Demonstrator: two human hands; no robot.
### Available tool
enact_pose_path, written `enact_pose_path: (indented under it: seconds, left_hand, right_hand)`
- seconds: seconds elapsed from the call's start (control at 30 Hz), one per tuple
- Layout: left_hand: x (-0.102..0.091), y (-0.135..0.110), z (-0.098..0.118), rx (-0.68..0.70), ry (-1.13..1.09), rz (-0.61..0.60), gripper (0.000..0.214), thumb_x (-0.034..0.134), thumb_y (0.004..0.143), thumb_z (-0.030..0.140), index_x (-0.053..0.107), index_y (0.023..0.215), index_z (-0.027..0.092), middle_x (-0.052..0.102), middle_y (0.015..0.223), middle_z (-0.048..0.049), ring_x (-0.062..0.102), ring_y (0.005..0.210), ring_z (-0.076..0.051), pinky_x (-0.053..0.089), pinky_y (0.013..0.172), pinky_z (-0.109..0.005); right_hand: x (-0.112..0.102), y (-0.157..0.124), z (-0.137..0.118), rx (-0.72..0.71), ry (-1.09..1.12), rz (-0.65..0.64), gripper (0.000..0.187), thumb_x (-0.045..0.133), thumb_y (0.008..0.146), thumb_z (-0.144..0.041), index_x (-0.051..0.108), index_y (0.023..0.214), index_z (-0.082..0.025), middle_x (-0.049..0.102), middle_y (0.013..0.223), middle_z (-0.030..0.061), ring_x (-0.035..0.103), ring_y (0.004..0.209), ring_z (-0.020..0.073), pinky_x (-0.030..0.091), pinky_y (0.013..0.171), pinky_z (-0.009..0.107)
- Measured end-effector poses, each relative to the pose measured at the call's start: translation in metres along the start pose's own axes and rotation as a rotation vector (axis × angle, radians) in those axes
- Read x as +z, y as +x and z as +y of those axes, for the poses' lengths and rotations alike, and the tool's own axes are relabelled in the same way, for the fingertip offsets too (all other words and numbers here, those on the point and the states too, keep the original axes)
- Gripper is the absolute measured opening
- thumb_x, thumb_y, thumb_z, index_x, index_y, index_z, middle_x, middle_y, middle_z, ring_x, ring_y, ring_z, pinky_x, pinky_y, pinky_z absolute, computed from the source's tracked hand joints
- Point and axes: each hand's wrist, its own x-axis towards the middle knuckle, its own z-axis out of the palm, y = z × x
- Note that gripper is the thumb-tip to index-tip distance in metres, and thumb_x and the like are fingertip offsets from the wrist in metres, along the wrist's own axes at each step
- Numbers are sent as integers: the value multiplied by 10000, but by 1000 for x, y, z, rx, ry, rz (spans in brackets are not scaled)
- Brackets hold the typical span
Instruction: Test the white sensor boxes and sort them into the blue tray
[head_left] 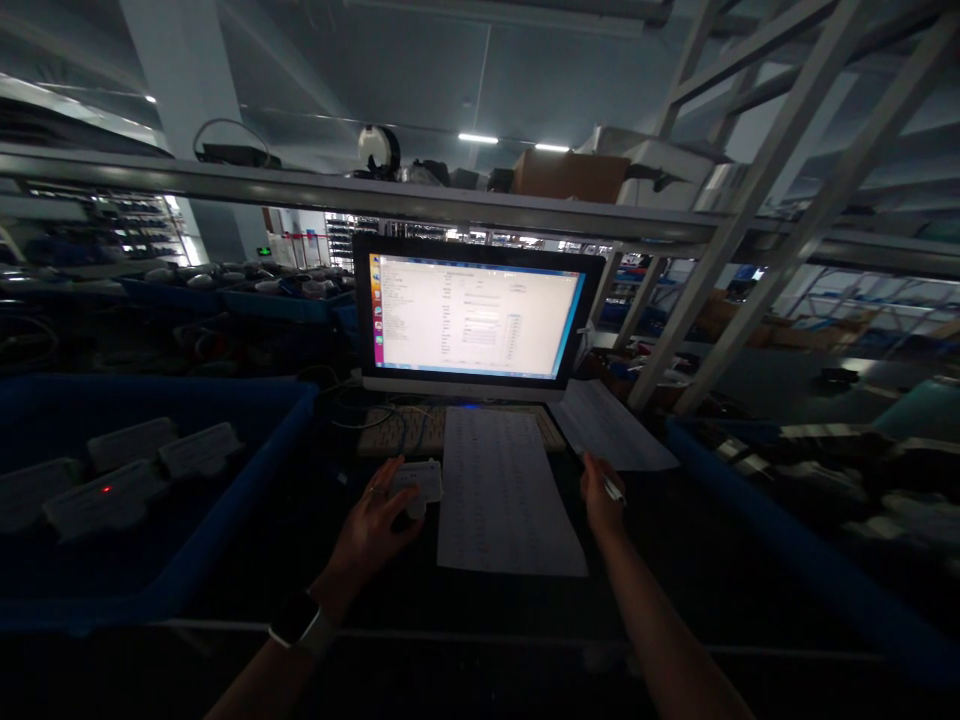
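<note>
My left hand (381, 515) is closed around a small white plastic device (420, 481), held just in front of the keyboard and left of a printed sheet (499, 500). A watch (295, 618) is on my left wrist. Beyond the sheet's right edge, my right hand (602, 497) grips a pen (613, 489), its fingers closed near a second sheet (611, 430). The first sheet lies partly over the white keyboard (397, 431). A lit monitor (472, 318) stands behind, showing a window with text and fields too small to read.
On the left, a blue bin (225, 530) holds several white devices (105, 495), one with a red light. Another blue bin (795, 560) with white and dark parts stands at right. A shelf (450, 200) crosses above the monitor, and slanted metal posts (720, 260) rise at right.
</note>
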Motion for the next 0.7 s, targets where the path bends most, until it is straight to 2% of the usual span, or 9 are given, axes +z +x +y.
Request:
enact_pose_path:
  seconds: [0.7]
  left_hand:
    - [0,0,1,-2,-30,-11,281,646,775,237,592,1050,217,459,1387,-120,474,1262,-307,542,911,-462]
  right_hand:
    - [3,0,-2,27,14,-2,518,632,573,-685,382,509,-236,342,428,-69,307,400,84,219,387,264]
